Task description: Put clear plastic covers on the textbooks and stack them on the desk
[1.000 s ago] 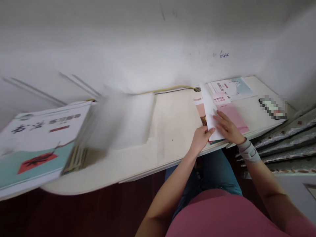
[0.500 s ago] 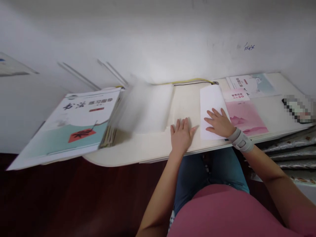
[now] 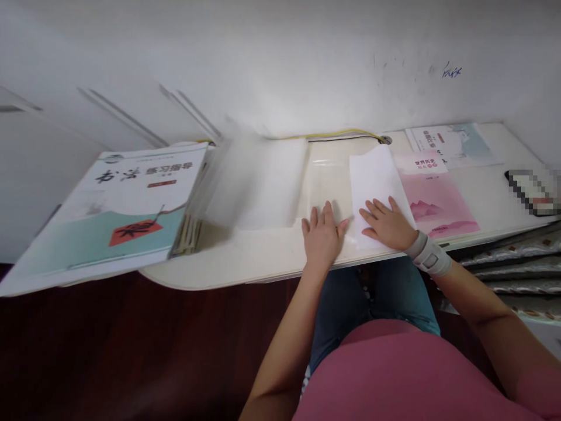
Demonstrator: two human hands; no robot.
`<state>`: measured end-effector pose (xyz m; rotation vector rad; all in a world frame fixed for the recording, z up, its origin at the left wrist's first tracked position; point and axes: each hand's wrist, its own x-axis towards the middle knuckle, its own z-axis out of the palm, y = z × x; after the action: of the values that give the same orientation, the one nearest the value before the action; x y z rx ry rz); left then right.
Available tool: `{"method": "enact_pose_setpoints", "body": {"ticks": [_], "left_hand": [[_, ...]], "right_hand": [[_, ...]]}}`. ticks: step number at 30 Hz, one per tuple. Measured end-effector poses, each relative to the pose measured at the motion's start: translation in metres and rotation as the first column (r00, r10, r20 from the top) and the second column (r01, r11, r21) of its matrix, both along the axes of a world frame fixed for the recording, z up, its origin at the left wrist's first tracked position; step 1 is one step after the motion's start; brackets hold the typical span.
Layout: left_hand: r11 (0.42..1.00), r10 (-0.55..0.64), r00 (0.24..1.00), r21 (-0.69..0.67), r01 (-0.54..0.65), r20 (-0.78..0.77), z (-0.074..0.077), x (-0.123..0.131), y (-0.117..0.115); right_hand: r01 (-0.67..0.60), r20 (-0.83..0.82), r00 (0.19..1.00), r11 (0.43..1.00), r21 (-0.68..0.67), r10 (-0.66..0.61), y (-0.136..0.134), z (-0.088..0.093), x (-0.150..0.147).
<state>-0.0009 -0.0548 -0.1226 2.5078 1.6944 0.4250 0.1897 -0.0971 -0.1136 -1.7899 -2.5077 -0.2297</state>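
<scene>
My left hand (image 3: 321, 234) lies with fingers spread on what looks like a clear plastic sheet (image 3: 325, 175), which shows shiny streaks over the pale tabletop. Beside it, my right hand (image 3: 388, 224), with a grey band at the wrist, presses flat on a white page (image 3: 372, 169). That page borders a pink textbook cover (image 3: 438, 199) with printed characters and mountains; whether they are joined is unclear. Left of my hands rests a stack of translucent sheets (image 3: 272, 187), partly blurred.
A tall pile of textbooks (image 3: 144, 169) overhangs the table's (image 3: 219, 263) left end. Another white and teal book (image 3: 473, 146) lies at the back right, near a phone (image 3: 523, 190). A yellow cable (image 3: 342, 133) runs along the wall. Patterned cushioning (image 3: 517, 257) sits below the right edge.
The view has shifted slightly. Both hands stay flat in nearly the same places, the left fingers a little more spread. Bright reflections now show on the clear sheet, and the white page lies flatter.
</scene>
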Motion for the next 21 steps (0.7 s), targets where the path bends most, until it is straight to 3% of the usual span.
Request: {"method": "enact_pose_setpoints", "body": {"ticks": [15, 21], "left_hand": [[1.000, 0.002, 0.997, -0.011, -0.003, -0.083, 0.000, 0.005, -0.003], [0.999, -0.012, 0.993, -0.047, 0.007, -0.114, 0.002, 0.012, -0.007]], "right_hand": [[0.056, 0.009, 0.998, 0.997, 0.047, -0.056, -0.024, -0.005, -0.028], [0.006, 0.054, 0.999, 1.000, -0.026, -0.005, -0.021, 0.013, -0.024]]}}
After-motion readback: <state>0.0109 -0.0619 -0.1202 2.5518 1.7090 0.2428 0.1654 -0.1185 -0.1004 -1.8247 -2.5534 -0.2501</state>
